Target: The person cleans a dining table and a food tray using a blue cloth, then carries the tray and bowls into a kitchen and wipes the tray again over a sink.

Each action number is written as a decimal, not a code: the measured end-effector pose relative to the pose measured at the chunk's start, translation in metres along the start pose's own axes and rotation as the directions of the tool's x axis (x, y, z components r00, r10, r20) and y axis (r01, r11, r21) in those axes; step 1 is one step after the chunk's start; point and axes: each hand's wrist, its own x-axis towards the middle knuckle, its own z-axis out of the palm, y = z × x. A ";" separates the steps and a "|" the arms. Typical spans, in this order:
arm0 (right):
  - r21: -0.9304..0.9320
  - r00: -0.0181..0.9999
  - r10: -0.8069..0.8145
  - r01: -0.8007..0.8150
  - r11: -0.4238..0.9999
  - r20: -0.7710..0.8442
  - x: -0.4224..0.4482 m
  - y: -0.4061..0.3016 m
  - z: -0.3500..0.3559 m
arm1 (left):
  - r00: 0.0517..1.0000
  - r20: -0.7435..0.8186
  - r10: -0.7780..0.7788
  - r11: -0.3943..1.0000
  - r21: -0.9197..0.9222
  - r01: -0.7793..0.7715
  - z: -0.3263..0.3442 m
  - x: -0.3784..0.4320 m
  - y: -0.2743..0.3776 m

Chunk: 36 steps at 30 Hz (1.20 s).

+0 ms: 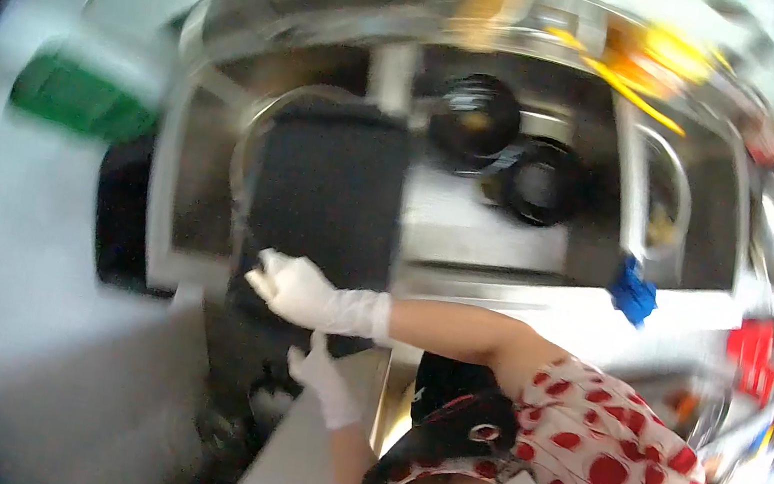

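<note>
A black rectangular panel or tray lies across the left part of a stainless steel sink unit. My right hand, in a white glove, is over its near part with the fingers curled. Blur hides whether anything is between those fingers. Just below, my left hand, also gloved in white, is by the panel's near edge with thumb and forefinger apart. I cannot tell if it touches the edge. Two round black pans or lids sit in the middle basin, right of the panel.
A blue cloth hangs over the front rim of the sink unit. At the left are a green crate or bin and a black container. A yellow hose or cord crosses the back rim. A red basket is far right.
</note>
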 end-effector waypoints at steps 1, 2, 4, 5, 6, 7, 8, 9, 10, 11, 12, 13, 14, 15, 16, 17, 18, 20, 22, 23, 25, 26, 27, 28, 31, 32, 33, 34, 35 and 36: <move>0.095 0.969 0.031 -0.008 0.995 -0.245 -0.008 0.020 -0.020 | 0.991 0.128 -0.042 0.994 -0.096 0.054 0.002 -0.021 -0.007; 0.127 0.955 0.115 -0.083 0.988 -0.273 -0.017 0.037 -0.060 | 0.990 0.117 -0.080 0.997 0.005 0.080 -0.001 -0.040 -0.008; -0.034 0.949 0.104 -0.120 0.992 -0.299 -0.020 0.048 -0.182 | 0.954 0.103 -0.283 0.943 -0.152 0.296 -0.004 -0.052 -0.029; -0.249 0.956 0.025 -0.101 0.963 -0.293 -0.030 0.047 -0.268 | 0.950 0.036 -0.311 0.949 -0.051 0.312 0.001 -0.050 -0.031; -0.318 0.930 0.039 -0.164 0.934 -0.365 -0.038 0.040 -0.314 | 0.949 0.120 -0.291 0.950 -0.085 0.302 -0.011 -0.040 -0.042; -0.383 0.890 0.061 -0.256 0.887 -0.453 -0.044 0.037 -0.364 | 0.934 0.139 -0.328 0.921 -0.174 0.350 -0.016 -0.029 -0.053; 0.110 0.608 0.360 -0.408 0.906 -0.708 -0.067 0.018 -0.415 | 0.909 0.196 -0.369 0.880 -0.240 0.409 -0.008 -0.032 -0.050; 0.593 0.250 0.669 -0.319 0.739 -0.700 -0.093 0.018 -0.460 | 0.862 0.195 -0.468 0.786 -0.356 0.506 0.003 -0.045 -0.022; 0.128 0.289 0.284 -0.461 0.878 -0.914 -0.137 0.083 -0.503 | 0.840 0.306 -0.448 0.728 -0.420 0.541 0.001 -0.037 -0.027; 0.141 0.294 0.293 -0.445 0.884 -0.910 -0.156 0.120 -0.527 | 0.827 0.413 -0.382 0.698 -0.459 0.551 -0.019 0.013 -0.079; -0.037 0.382 0.237 -0.588 0.808 -0.893 -0.180 0.162 -0.544 | 0.834 0.352 -0.426 0.722 -0.423 0.547 -0.012 0.008 -0.073; -0.219 0.475 0.196 -0.684 0.696 -0.858 -0.203 0.202 -0.559 | 0.841 0.288 -0.458 0.745 -0.392 0.540 -0.008 0.001 -0.060; -0.376 0.562 0.106 -0.670 0.639 -0.821 -0.227 0.255 -0.564 | 0.830 0.328 -0.452 0.728 -0.402 0.555 -0.012 0.008 -0.060; -0.394 0.580 0.285 -0.767 0.506 -0.763 -0.209 0.266 -0.538 | 0.834 0.321 -0.450 0.712 -0.435 0.551 -0.034 0.015 -0.064; -0.371 0.573 0.328 -0.777 0.509 -0.751 -0.218 0.298 -0.540 | 0.854 0.205 -0.479 0.750 -0.410 0.519 -0.034 0.012 -0.060; -0.347 0.565 0.370 -0.787 0.510 -0.737 -0.225 0.331 -0.539 | 0.853 0.200 -0.482 0.752 -0.405 0.520 -0.032 0.006 -0.057; -0.305 0.526 0.488 -0.833 0.461 -0.697 -0.229 0.357 -0.531 | 0.878 0.174 -0.445 0.775 -0.417 0.476 -0.037 0.004 -0.056; -0.311 0.432 0.710 -0.900 0.305 -0.555 -0.228 0.387 -0.520 | 0.910 0.158 -0.382 0.781 -0.471 0.410 -0.050 0.008 -0.054; -0.378 0.580 0.553 -0.813 0.444 -0.598 -0.208 0.365 -0.479 | 0.905 0.081 -0.417 0.798 -0.445 0.408 -0.053 -0.011 -0.044; -0.433 0.700 0.395 -0.693 0.576 -0.595 -0.200 0.342 -0.453 | 0.897 0.058 -0.437 0.796 -0.439 0.416 -0.062 -0.020 -0.042; -0.213 0.817 0.513 -0.568 0.795 -0.262 -0.182 0.260 -0.394 | 0.886 0.078 -0.456 0.767 -0.471 0.436 -0.083 -0.051 -0.025; -0.221 0.906 0.408 -0.423 0.879 -0.109 -0.186 0.228 -0.351 | 0.860 0.163 -0.484 0.717 -0.490 0.496 -0.116 -0.026 -0.044; -0.217 0.955 0.296 -0.283 0.934 0.029 -0.194 0.198 -0.309 | 0.839 0.233 -0.491 0.679 -0.501 0.536 -0.114 -0.015 -0.027; -0.319 0.934 0.314 -0.249 0.914 0.171 -0.187 0.147 -0.266 | 0.907 0.189 -0.375 0.774 -0.474 0.419 -0.114 -0.003 -0.010; -0.488 0.881 0.270 -0.052 0.871 0.388 -0.177 0.072 -0.145 | 0.867 0.276 -0.415 0.700 -0.513 0.498 -0.133 0.095 0.002; -0.505 0.870 0.292 -0.059 0.861 0.397 -0.177 0.074 -0.108 | 0.860 0.288 -0.421 0.686 -0.519 0.510 -0.152 0.127 -0.011; -0.533 0.859 0.325 -0.073 0.843 0.396 -0.177 0.081 -0.079 | 0.838 0.296 -0.458 0.650 -0.532 0.543 -0.163 0.149 -0.011; -0.425 0.893 0.300 -0.140 0.894 0.336 -0.175 0.086 -0.058 | 0.868 0.230 -0.441 0.674 -0.553 0.489 -0.173 0.162 -0.009; -0.275 0.915 0.323 -0.255 0.927 0.240 -0.166 0.082 -0.044 | 0.911 0.215 -0.352 0.701 -0.584 0.409 -0.197 0.173 -0.034; -0.185 0.925 0.331 -0.297 0.937 0.188 -0.156 0.073 -0.035 | 0.920 0.170 -0.353 0.715 -0.585 0.383 -0.202 0.171 -0.035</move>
